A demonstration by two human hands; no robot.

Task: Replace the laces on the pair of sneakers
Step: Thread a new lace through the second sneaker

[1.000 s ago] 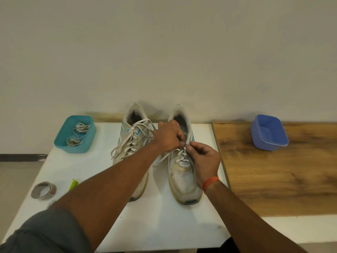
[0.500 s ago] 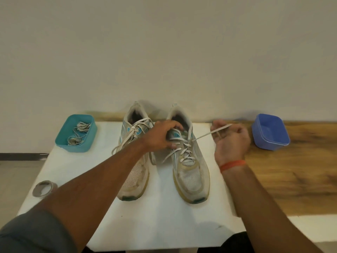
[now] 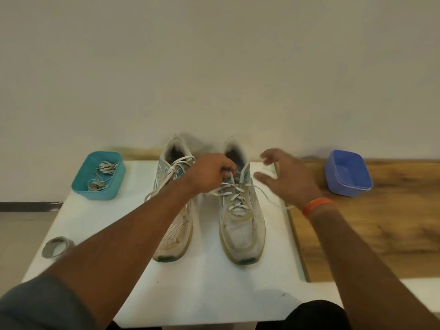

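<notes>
Your left hand (image 3: 209,172) is curled over the collar of the right-hand worn white mesh sneaker with teal trim (image 3: 240,210), its fingers pinching the white flat lace (image 3: 234,186) near the top eyelets at the shoe's twelve o'clock end. Your right hand (image 3: 285,177) hangs just off the shoe's two o'clock side with fingers spread wide, holding nothing. A loose tail of that lace trails across the white tabletop (image 3: 214,294) toward four o'clock and passes under your right wrist, beside the orange wristband (image 3: 315,206).

The matching left-hand sneaker (image 3: 175,210) stands just beside it at nine o'clock, laced with its ends loose. Off at ten o'clock sits the teal plastic tub (image 3: 79,182) with greyish laces bundled inside; the blue plastic tub (image 3: 333,182) stands on the wooden surface at two o'clock.

You look to be working the lace through the upper eyelets of the right-hand shoe; whether you are threading or drawing it out, the picture cannot settle. Next, bring your open hand back to the free tail, pinch it close to its tip, and keep the shoe pinned with your left so it does not skid.
</notes>
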